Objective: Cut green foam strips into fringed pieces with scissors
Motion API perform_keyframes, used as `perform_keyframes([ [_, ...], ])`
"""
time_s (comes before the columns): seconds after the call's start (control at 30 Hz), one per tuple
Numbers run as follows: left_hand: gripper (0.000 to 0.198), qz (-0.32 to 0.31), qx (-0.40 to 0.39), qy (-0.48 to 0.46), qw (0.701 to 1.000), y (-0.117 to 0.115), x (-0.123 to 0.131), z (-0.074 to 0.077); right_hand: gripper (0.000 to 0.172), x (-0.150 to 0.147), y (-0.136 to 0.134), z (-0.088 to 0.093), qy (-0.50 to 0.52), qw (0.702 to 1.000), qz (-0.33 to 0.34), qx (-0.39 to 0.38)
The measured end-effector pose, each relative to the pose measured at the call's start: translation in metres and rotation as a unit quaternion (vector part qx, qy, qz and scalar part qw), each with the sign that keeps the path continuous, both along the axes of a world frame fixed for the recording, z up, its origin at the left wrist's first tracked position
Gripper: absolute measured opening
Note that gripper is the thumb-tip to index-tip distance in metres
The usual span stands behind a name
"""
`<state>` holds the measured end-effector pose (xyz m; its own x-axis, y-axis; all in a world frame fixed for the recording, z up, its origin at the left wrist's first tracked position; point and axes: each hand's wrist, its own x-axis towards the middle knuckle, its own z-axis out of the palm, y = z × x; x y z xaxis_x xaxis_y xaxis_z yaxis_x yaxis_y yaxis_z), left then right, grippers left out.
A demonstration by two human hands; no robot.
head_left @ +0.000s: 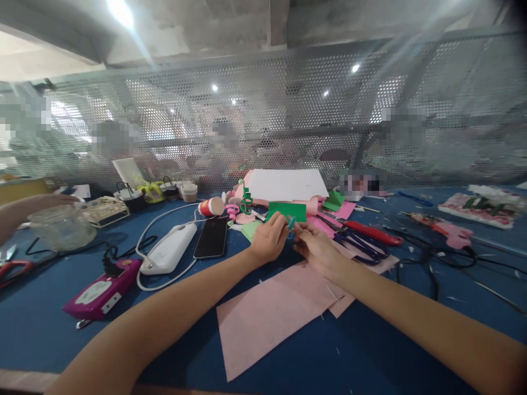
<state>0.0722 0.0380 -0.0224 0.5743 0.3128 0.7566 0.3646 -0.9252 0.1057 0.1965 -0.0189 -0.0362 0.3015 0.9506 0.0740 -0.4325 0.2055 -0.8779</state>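
Note:
My left hand [269, 238] and my right hand [317, 244] meet near the middle of the table. Between their fingertips is a small blue-green piece [291, 224], pinched from both sides; its exact kind is too small to make out. Just behind my hands a flat green sheet [288, 210] shows, partly covered by the fingers. A large pale pink sheet [269, 318] lies flat below my wrists, with another pink piece under its right end. Curled green strips [247, 202] stand to the left of the green sheet.
Scissors with dark blue handles [360, 247], a red-handled tool [373, 233] and a pink glue gun [453, 235] with cables lie right. A phone [211, 237], white power bank [171, 248] and purple power strip [102, 291] sit left. Another person's hand [49, 203] is above a glass jar [61, 227].

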Motion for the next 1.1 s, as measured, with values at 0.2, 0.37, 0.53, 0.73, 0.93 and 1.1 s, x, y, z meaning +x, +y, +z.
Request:
perform_keyframes([
  [0.2, 0.026, -0.058, -0.064, -0.06, 0.994, 0.008, 0.001, -0.004, 0.04, 0.0, -0.001, 0.004, -0.124, 0.992, 0.0, 0.031],
  [0.37, 0.029, -0.08, -0.116, -0.082, 0.987, 0.006, 0.005, -0.004, 0.034, 0.003, 0.0, 0.004, -0.26, 0.956, 0.008, 0.133],
  [0.53, 0.03, -0.085, -0.143, -0.084, 0.982, 0.002, 0.007, -0.004, 0.032, 0.003, -0.002, 0.002, -0.292, 0.944, -0.006, 0.153],
  [0.73, 0.025, -0.041, -0.086, -0.096, 0.991, -0.003, 0.004, -0.005, 0.029, -0.001, -0.007, 0.004, -0.298, 0.942, -0.046, 0.147],
  [0.93, 0.023, -0.04, -0.065, -0.049, 0.996, -0.01, 0.004, -0.002, 0.025, -0.003, -0.01, 0.003, -0.327, 0.933, -0.075, 0.132],
  [1.1, 0.025, -0.07, -0.074, -0.07, 0.992, -0.01, 0.005, -0.002, 0.024, -0.002, -0.014, 0.008, -0.431, 0.878, -0.13, 0.162],
])
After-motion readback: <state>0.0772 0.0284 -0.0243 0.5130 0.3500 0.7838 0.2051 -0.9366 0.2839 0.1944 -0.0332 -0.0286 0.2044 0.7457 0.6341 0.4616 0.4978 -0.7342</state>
